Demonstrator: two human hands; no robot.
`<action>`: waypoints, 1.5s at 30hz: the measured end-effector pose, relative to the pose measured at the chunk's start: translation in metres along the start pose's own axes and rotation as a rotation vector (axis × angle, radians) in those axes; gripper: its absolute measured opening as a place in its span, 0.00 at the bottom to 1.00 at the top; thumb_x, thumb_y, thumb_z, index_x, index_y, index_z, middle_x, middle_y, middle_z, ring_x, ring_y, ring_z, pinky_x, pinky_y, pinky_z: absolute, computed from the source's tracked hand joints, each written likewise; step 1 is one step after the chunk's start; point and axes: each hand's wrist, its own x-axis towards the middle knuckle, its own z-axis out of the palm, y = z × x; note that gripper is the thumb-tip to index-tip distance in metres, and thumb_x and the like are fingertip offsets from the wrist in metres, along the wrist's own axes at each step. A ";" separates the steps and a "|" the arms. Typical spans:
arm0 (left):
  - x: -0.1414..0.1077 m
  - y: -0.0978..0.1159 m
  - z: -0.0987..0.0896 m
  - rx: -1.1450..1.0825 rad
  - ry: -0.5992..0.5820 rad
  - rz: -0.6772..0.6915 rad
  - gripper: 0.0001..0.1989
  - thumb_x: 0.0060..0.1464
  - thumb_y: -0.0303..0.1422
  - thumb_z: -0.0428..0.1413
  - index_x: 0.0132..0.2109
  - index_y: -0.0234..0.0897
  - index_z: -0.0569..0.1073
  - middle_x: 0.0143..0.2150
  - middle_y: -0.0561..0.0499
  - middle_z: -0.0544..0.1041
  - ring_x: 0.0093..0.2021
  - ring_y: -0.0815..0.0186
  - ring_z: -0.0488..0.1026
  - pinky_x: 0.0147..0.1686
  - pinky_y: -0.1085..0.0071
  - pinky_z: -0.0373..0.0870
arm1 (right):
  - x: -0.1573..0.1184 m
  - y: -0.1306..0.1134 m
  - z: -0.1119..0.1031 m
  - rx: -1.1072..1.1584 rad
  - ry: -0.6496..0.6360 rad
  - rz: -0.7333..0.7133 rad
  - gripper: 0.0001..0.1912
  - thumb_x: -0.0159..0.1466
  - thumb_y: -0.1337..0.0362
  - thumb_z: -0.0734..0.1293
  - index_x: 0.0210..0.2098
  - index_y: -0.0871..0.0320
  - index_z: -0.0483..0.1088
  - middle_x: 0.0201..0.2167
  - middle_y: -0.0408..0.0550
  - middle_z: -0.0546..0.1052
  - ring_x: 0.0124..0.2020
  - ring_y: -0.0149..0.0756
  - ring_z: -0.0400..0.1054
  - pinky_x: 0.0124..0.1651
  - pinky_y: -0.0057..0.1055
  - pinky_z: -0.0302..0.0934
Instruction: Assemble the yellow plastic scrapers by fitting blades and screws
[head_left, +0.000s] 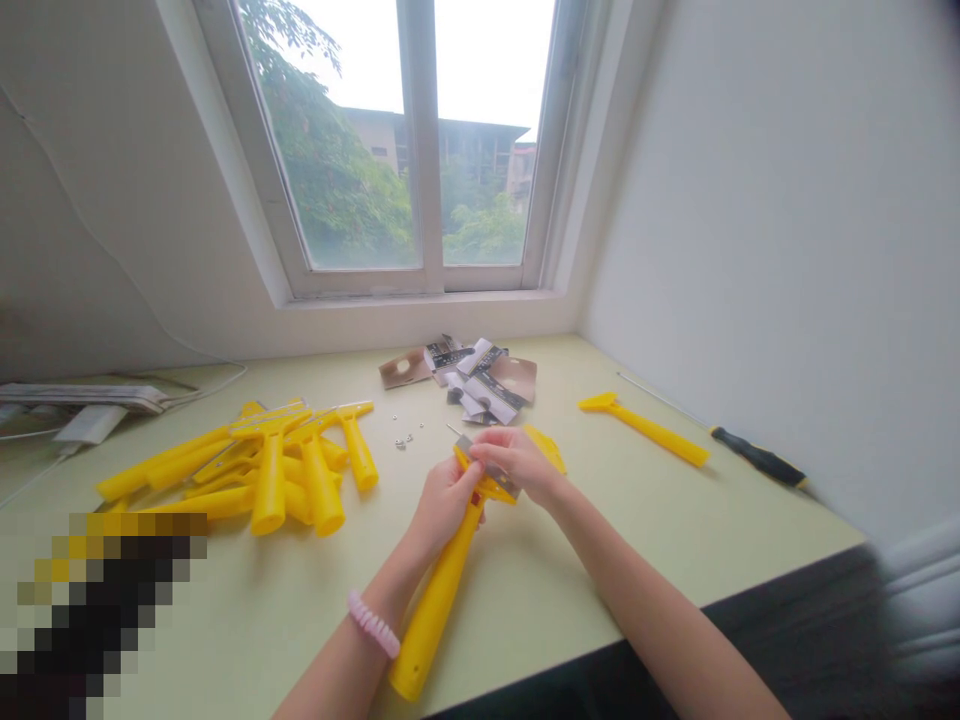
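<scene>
A yellow long-handled scraper [435,610] slants over the front of the table, its handle end toward me. My left hand [444,497] is closed around its head end. On that head lies a flat metal blade [498,482], which the fingers of my right hand [521,462] pinch from above. The right fingertips partly cover the blade, so I cannot tell how it is seated. Just behind my right hand, another yellow piece [546,447] shows in part. Several small metal screws or nuts [401,443] are scattered beyond my left hand.
A heap of yellow scrapers [268,490] lies at left. Torn cardboard packaging [487,385] sits by the window. At right are a single yellow scraper [656,432] and a long screwdriver [761,458] along the wall. A power strip [90,425] with cables is far left.
</scene>
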 end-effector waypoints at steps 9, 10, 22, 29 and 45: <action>0.001 0.007 -0.003 0.091 0.092 0.057 0.12 0.48 0.38 0.53 0.28 0.31 0.67 0.15 0.56 0.65 0.14 0.72 0.64 0.15 0.76 0.61 | 0.001 0.002 -0.005 -0.010 -0.071 0.002 0.12 0.50 0.57 0.66 0.25 0.61 0.70 0.19 0.40 0.67 0.21 0.25 0.56 0.25 0.25 0.48; 0.002 0.009 -0.004 0.076 0.113 0.065 0.12 0.47 0.38 0.53 0.28 0.31 0.68 0.15 0.56 0.65 0.14 0.72 0.64 0.15 0.76 0.61 | 0.002 0.002 -0.007 -0.015 -0.068 0.001 0.13 0.51 0.56 0.65 0.25 0.61 0.71 0.19 0.40 0.67 0.21 0.25 0.56 0.26 0.25 0.48; 0.000 0.014 -0.010 -0.043 0.340 0.131 0.14 0.48 0.40 0.52 0.27 0.32 0.66 0.14 0.57 0.65 0.14 0.73 0.63 0.15 0.77 0.59 | -0.004 -0.008 -0.017 -0.059 -0.163 -0.025 0.11 0.50 0.60 0.66 0.19 0.61 0.67 0.15 0.38 0.60 0.20 0.24 0.51 0.25 0.26 0.42; 0.000 0.013 -0.010 -0.021 0.357 0.144 0.14 0.48 0.41 0.52 0.27 0.32 0.67 0.15 0.56 0.65 0.14 0.73 0.63 0.15 0.78 0.59 | 0.000 -0.002 -0.011 -0.022 -0.044 0.012 0.06 0.47 0.64 0.66 0.19 0.61 0.67 0.14 0.36 0.58 0.18 0.23 0.47 0.24 0.26 0.39; 0.008 0.005 -0.011 -0.102 0.305 -0.050 0.14 0.47 0.40 0.52 0.34 0.31 0.66 0.17 0.56 0.66 0.15 0.72 0.65 0.15 0.76 0.60 | 0.003 0.004 -0.007 -0.090 0.034 0.092 0.08 0.46 0.66 0.64 0.14 0.60 0.61 0.11 0.35 0.56 0.17 0.22 0.46 0.22 0.25 0.38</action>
